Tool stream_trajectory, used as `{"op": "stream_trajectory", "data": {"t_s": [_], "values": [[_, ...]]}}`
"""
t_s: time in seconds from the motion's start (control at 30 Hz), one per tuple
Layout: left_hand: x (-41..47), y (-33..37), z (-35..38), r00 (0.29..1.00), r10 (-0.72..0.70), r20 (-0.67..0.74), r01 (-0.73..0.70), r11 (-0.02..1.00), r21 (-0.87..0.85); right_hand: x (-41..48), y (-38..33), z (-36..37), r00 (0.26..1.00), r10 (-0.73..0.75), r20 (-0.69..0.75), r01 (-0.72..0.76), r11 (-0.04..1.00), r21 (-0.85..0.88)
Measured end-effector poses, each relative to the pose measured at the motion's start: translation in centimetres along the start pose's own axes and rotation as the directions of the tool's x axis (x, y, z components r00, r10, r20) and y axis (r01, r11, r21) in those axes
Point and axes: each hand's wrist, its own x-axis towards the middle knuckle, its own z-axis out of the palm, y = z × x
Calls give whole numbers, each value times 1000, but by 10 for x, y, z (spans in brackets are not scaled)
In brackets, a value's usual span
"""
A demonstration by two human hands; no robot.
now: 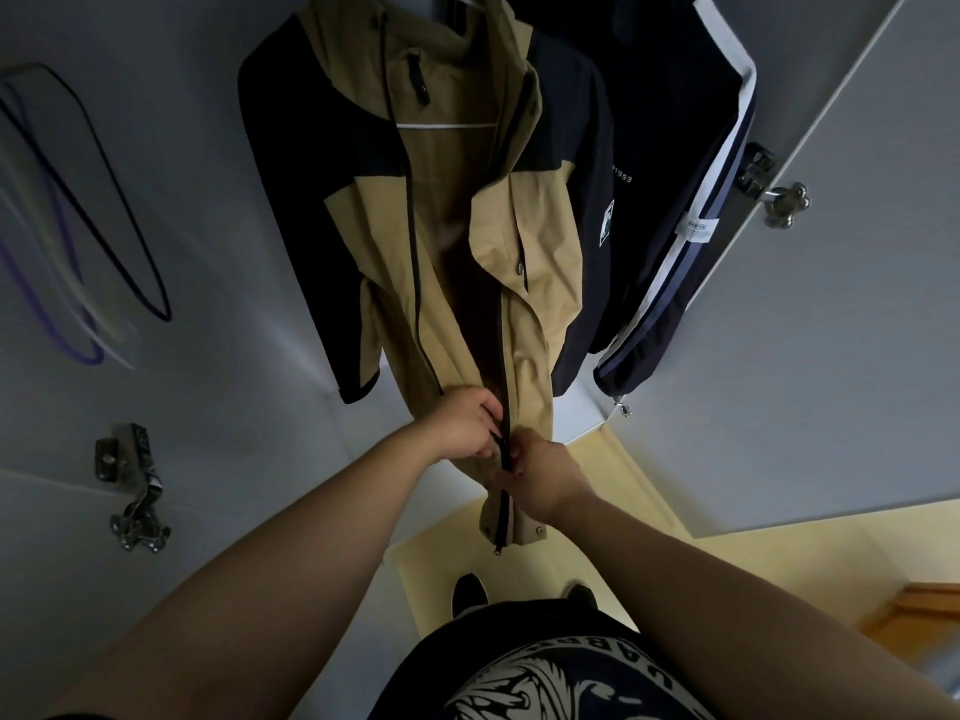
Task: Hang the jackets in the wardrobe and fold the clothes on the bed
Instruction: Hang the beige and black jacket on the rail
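With the tan-and-black hooded jacket hung, left hand and right hand pinched its black zip; folding presumably left to do.

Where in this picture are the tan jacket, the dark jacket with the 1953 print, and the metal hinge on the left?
tan jacket (pixel 550 241): head view, tan chest panel beside the zip.
dark jacket (pixel 649 148): head view, chest above the print.
metal hinge (pixel 122 454): head view, mounting plate.
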Motion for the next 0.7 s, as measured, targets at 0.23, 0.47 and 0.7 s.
{"op": "stream_trajectory", "data": {"t_s": [0.23, 0.47, 0.7], "values": [[-9, -5, -5, 963, 246, -109, -200, 926, 321, 12, -6, 3, 998, -54, 44, 59, 993, -99], [-18, -70, 8, 880, 341, -331, -183, 886, 427, 23, -19, -5, 995, -56, 84, 73, 974, -213], [-2, -69, 28, 946, 183, -267, -98, 947, 305, 31, -50, -15, 982, -29, 188, 20, 999, 50]]}}
